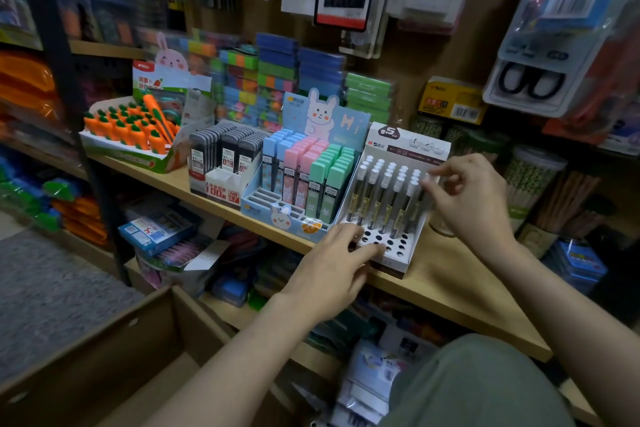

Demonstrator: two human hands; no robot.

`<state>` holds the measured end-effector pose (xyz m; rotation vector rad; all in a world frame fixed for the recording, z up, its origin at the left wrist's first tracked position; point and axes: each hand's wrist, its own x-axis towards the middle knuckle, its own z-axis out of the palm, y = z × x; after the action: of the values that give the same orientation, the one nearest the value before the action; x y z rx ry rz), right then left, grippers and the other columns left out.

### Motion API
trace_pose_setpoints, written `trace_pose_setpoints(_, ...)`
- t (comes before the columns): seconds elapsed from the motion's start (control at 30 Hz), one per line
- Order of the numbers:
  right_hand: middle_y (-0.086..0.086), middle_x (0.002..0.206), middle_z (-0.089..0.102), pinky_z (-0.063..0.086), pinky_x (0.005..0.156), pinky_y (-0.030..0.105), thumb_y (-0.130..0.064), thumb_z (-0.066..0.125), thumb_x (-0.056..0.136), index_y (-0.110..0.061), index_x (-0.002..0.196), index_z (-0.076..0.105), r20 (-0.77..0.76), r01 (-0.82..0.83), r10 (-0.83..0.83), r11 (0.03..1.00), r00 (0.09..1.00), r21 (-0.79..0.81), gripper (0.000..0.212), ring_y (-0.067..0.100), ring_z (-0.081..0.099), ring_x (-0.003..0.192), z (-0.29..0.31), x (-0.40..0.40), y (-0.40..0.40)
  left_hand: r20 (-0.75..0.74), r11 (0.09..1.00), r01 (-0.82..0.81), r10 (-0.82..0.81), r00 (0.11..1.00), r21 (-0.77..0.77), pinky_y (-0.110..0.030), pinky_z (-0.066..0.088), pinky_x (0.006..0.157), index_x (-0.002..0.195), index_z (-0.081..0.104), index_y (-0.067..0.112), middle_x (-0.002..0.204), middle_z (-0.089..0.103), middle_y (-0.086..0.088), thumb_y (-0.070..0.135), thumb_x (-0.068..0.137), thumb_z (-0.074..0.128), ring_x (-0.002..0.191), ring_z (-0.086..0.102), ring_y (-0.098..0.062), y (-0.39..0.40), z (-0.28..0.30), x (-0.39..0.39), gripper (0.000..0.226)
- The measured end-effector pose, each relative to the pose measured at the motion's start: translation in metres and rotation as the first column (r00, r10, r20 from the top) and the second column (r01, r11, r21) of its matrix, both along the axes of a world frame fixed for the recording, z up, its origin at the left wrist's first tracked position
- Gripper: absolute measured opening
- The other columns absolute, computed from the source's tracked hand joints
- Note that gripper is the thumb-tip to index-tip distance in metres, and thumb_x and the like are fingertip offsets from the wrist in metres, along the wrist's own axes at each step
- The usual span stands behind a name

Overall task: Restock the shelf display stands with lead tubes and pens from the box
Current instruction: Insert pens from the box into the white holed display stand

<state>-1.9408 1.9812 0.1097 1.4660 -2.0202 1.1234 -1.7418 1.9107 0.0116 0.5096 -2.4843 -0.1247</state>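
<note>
flanking pen stand [398,255]: pastel lead tubes [304,177]

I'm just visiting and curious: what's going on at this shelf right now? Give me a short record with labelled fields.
place: wooden shelf in a stationery shop
pen stand: white stand, back rows filled with white-capped pens, front holes empty
left hand: left hand rests on the stand's front, fingers straight
right hand: right hand at the stand's right side, fingertips pinching a pen cap
lead stand: blue rabbit stand beside it, front slots empty
box: cardboard box below, contents unseen
</note>
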Motion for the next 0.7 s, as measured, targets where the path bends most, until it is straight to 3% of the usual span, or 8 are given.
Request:
trace_pose_setpoints(0.1, -0.005, 0.095, 0.052, 0.041, 0.067, 0.011, -0.027, 0.071, 0.086, -0.017, 0.095, 0.069, -0.015, 0.003, -0.003, 1.0, 1.0, 0.023, 0.013, -0.002, 0.049, 0.071, -0.006, -0.001, 0.002, 0.02, 1.0, -0.009, 0.009, 1.0, 0.008, -0.031, 0.043, 0.092, 0.133, 0.049, 0.03, 0.134, 0.038, -0.001, 0.021, 0.091, 0.056, 0.127, 0.032, -0.017, 0.001, 0.002, 0.0, 0.043)
trace_pose_setpoints(0.2, -0.005, 0.098, 0.049, 0.051, 0.075, 0.028, -0.03, 0.07, 0.086, -0.018, 0.098, 0.069, 0.02, 0.011, -0.012, 0.999, 1.0, 0.044, 0.016, 0.008, 0.053, 0.079, -0.004, -0.001, 0.001, 0.047, 0.999, -0.019, 0.017, 0.999, 0.039, -0.031, 0.042, 0.094, 0.134, 0.048, 0.032, 0.134, 0.036, 0.001, 0.023, 0.093, 0.055, 0.128, 0.03, -0.015, 0.002, 0.003, 0.0, 0.043)
trace_pose_setpoints(0.33, -0.004, 0.109, 0.047, 0.048, 0.083, 0.025, -0.029, 0.069, 0.088, -0.018, 0.12, 0.066, 0.062, -0.071, 0.068, 0.996, 0.996, 0.052, 0.034, 0.009, 0.052, 0.094, -0.008, -0.003, 0.015, 0.121, 0.992, -0.009, -0.007, 0.993, 0.127, -0.033, 0.046, 0.097, 0.132, 0.048, 0.033, 0.131, 0.037, 0.006, 0.029, 0.095, 0.052, 0.125, 0.034, -0.01, 0.0, 0.022, 0.001, 0.037)
trace_pose_setpoints(0.4, -0.003, 0.118, 0.048, 0.042, 0.089, 0.019, -0.028, 0.066, 0.09, -0.019, 0.132, 0.057, 0.044, -0.104, 0.102, 0.993, 0.994, 0.049, 0.044, 0.003, 0.048, 0.103, -0.01, -0.004, 0.026, 0.043, 0.989, -0.004, -0.003, 0.999, 0.146, -0.031, 0.048, 0.095, 0.13, 0.052, 0.029, 0.125, 0.042, 0.009, 0.027, 0.095, 0.054, 0.116, 0.042, -0.007, -0.003, 0.042, 0.002, 0.035)
trace_pose_setpoints(0.53, 0.0, 0.137, 0.05, 0.034, 0.108, 0.023, -0.03, 0.051, 0.096, -0.014, 0.136, 0.053, -0.096, -0.177, 0.187, 0.979, 0.978, 0.098, 0.043, 0.001, 0.042, 0.124, 0.0, 0.004, 0.026, -0.193, 0.999, -0.048, 0.045, 0.98, -0.014, -0.029, 0.044, 0.097, 0.125, 0.055, 0.014, 0.122, 0.047, 0.001, 0.015, 0.093, 0.053, 0.116, 0.043, -0.013, -0.014, 0.089, -0.018, 0.032)
trace_pose_setpoints(0.63, 0.006, 0.15, 0.041, 0.012, 0.117, 0.02, -0.027, 0.047, 0.1, -0.011, 0.145, 0.043, -0.173, -0.211, 0.261, 0.942, 0.95, 0.263, 0.048, 0.014, 0.033, 0.141, 0.004, 0.012, 0.018, -0.107, 0.999, -0.026, 0.023, 0.994, -0.029, -0.028, 0.024, 0.117, 0.139, 0.047, 0.012, 0.146, 0.043, -0.002, 0.016, 0.098, 0.045, 0.137, 0.032, -0.016, -0.02, 0.11, -0.039, 0.041)
trace_pose_setpoints(0.7, 0.009, 0.153, 0.036, -0.002, 0.116, 0.013, -0.026, 0.046, 0.101, -0.006, 0.147, 0.037, -0.256, -0.174, 0.272, 0.921, 0.928, 0.35, 0.051, 0.018, 0.027, 0.145, 0.003, 0.013, 0.014, 0.034, 0.999, -0.004, 0.006, 0.999, -0.053, -0.024, 0.008, 0.119, 0.148, 0.036, 0.014, 0.156, 0.031, -0.001, 0.023, 0.102, 0.039, 0.145, 0.02, -0.014, -0.026, 0.11, -0.047, 0.047)
